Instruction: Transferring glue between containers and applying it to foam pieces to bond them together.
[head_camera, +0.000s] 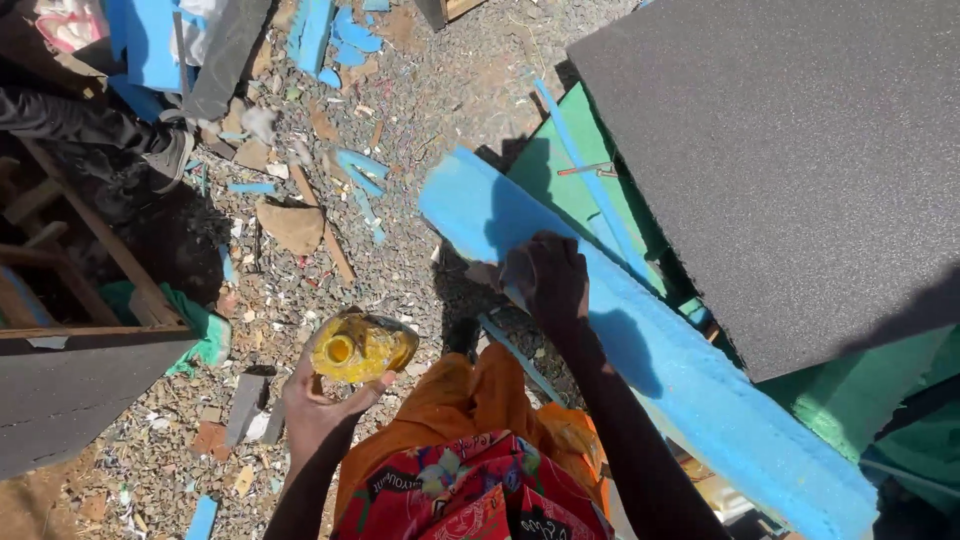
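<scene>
My left hand (318, 405) holds a yellow plastic bottle (362, 347) with its open neck toward me, low at centre left. Over to the right, my right hand (548, 278) presses on the near edge of a long blue foam slab (640, 340) that runs diagonally from centre to the lower right. The fingers of that hand curl against the slab's side; whether something small is in them I cannot tell. My orange and red patterned clothing (470, 470) fills the bottom centre.
A large dark grey foam sheet (800, 170) covers green sheets (560, 175) at the right. Gravel ground (420, 110) is littered with blue foam scraps (360, 170) and cardboard pieces. Another person's shoe (170, 155) and a wooden frame (80, 260) are at the left.
</scene>
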